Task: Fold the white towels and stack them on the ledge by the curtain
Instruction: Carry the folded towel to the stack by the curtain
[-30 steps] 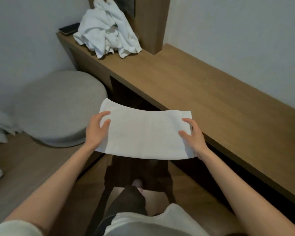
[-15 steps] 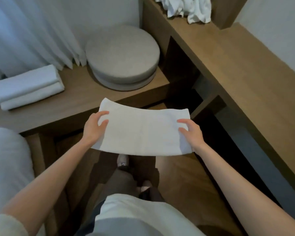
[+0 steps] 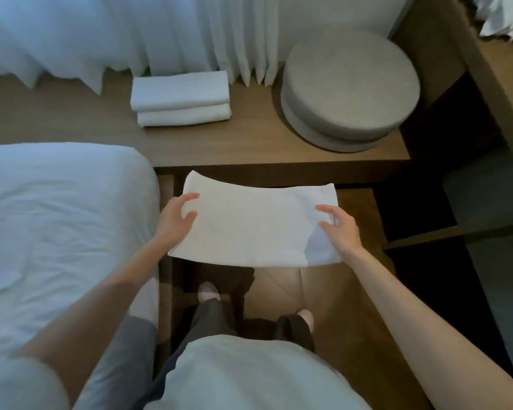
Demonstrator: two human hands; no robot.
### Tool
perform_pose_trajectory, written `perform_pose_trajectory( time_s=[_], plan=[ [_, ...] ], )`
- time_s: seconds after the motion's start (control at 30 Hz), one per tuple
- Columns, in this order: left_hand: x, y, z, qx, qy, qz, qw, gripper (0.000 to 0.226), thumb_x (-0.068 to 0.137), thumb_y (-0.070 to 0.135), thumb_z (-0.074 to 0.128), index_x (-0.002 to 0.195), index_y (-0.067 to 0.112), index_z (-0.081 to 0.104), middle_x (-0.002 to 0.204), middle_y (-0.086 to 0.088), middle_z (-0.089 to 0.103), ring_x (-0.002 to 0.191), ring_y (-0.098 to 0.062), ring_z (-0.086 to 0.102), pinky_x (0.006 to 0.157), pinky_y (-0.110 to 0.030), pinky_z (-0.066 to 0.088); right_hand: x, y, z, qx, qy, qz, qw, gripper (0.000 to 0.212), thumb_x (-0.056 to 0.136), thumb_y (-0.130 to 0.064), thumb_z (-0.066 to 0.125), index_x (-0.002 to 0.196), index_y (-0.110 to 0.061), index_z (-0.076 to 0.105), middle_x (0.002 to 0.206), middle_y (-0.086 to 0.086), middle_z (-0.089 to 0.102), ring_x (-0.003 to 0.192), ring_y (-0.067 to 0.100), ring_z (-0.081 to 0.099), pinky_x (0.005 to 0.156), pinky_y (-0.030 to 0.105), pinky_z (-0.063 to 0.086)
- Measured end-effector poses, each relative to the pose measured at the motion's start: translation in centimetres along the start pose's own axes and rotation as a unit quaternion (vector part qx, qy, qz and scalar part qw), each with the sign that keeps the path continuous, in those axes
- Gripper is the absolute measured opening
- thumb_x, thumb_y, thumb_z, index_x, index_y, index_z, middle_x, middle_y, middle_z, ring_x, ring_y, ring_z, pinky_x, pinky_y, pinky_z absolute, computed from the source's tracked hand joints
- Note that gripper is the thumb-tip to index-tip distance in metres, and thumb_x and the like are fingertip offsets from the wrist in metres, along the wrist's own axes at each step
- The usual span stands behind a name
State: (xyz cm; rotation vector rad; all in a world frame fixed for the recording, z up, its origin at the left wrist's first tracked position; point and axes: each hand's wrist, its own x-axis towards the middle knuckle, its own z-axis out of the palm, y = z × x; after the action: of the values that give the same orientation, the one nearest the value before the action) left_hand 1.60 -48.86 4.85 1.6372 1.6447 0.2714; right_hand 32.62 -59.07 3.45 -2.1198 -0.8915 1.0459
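Note:
A folded white towel [image 3: 255, 223] is held flat in the air in front of me, just short of the wooden ledge [image 3: 249, 143]. My left hand [image 3: 175, 220] grips its left end and my right hand [image 3: 339, 229] grips its right end, thumbs on top. Two folded white towels [image 3: 181, 99] lie stacked on the ledge at the foot of the white curtain [image 3: 160, 34]. A corner of the heap of unfolded white towels [image 3: 507, 22] shows on the desk at the top right.
A round grey cushion [image 3: 350, 90] sits on the ledge to the right of the stack. A bed with white bedding [image 3: 57, 232] fills the left. The wooden desk [image 3: 510, 84] runs along the right. My feet stand on the wooden floor [image 3: 279, 288] below.
I have turned left from the desk with the folded towel held in both hands. The ledge, curtain, towel stack and bed have come into view; the unfolded heap has slid to the top right.

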Motion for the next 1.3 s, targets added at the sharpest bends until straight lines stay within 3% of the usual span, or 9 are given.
perform_pose_trajectory(
  time_s=[0.17,0.33,0.5,0.77,0.97,1.07,1.17,1.3],
  plan=[
    [3.4,-4.8,-6.9,-0.003,0.023,-0.024,0.999,0.039,0.098,0.013,0.047,0.136,0.022,0.047,0.14,-0.009,0.044,0.124,-0.026,0.043,0.098,-0.031,0.033,1.9,-5.9,7.7,-0.001,0.003,0.012,1.0,0.036,0.096,-0.002,0.047,0.116,-0.031,0.06,0.139,-0.003,0.045,0.131,0.016,0.038,0.098,0.023,0.03],
    [7.2,-7.1,-11.6,-0.01,0.04,-0.042,0.998,0.043,0.097,0.009,0.046,0.137,0.022,0.046,0.139,-0.011,0.043,0.127,-0.026,0.04,0.105,-0.035,0.031,4.9,-11.5,12.6,-0.025,0.009,-0.02,0.999,0.039,0.097,-0.001,0.044,0.12,-0.029,0.059,0.134,-0.003,0.046,0.129,0.016,0.04,0.095,0.02,0.031],
    [12.8,-8.1,-14.9,-0.043,0.059,-0.059,0.996,0.049,0.093,0.002,0.043,0.137,0.021,0.047,0.137,-0.011,0.044,0.126,-0.026,0.041,0.105,-0.033,0.031,9.7,-16.1,16.1,-0.055,0.036,-0.057,0.996,0.041,0.096,0.001,0.043,0.114,-0.034,0.058,0.133,-0.003,0.047,0.13,0.019,0.039,0.101,0.026,0.033],
    [25.7,-8.4,-18.0,-0.095,0.092,-0.07,0.989,0.05,0.093,0.002,0.04,0.136,0.025,0.048,0.141,-0.008,0.041,0.127,-0.023,0.04,0.097,-0.022,0.029,21.6,-22.8,20.6,-0.074,0.058,-0.091,0.991,0.04,0.098,-0.003,0.043,0.119,-0.033,0.057,0.134,-0.002,0.046,0.128,0.017,0.039,0.094,0.022,0.03],
    [38.0,-8.3,-20.3,-0.129,0.087,-0.12,0.98,0.052,0.092,0.0,0.041,0.135,0.028,0.051,0.14,-0.007,0.043,0.123,-0.026,0.044,0.106,-0.038,0.036,33.1,-27.3,23.1,-0.072,0.011,-0.094,0.993,0.044,0.096,0.001,0.043,0.122,-0.031,0.058,0.132,0.0,0.047,0.129,0.019,0.04,0.109,0.033,0.034],
    [43.2,-8.4,-21.0,-0.145,0.074,-0.138,0.977,0.052,0.092,0.0,0.042,0.134,0.029,0.051,0.14,-0.006,0.044,0.122,-0.028,0.046,0.104,-0.042,0.041,38.5,-29.4,24.5,-0.06,-0.009,-0.075,0.995,0.044,0.097,0.0,0.043,0.119,-0.035,0.058,0.129,-0.003,0.047,0.129,0.019,0.04,0.108,0.033,0.034],
    [48.1,-8.9,-21.3,-0.179,0.08,-0.16,0.967,0.051,0.092,-0.001,0.044,0.132,0.031,0.053,0.137,-0.007,0.048,0.114,-0.028,0.053,0.1,-0.045,0.046,43.2,-30.8,26.6,-0.061,-0.009,-0.072,0.996,0.042,0.097,-0.002,0.044,0.118,-0.036,0.058,0.121,-0.01,0.044,0.125,0.014,0.04,0.102,0.027,0.033],
    [54.0,-10.6,-20.4,-0.243,0.11,-0.191,0.945,0.047,0.092,0.0,0.049,0.123,0.034,0.06,0.129,-0.006,0.054,0.095,-0.021,0.059,0.083,-0.032,0.054,48.8,-31.0,29.1,-0.045,-0.017,-0.053,0.997,0.042,0.097,-0.005,0.044,0.119,-0.039,0.058,0.116,-0.013,0.039,0.111,0.005,0.036,0.094,0.023,0.032]
  ],
)
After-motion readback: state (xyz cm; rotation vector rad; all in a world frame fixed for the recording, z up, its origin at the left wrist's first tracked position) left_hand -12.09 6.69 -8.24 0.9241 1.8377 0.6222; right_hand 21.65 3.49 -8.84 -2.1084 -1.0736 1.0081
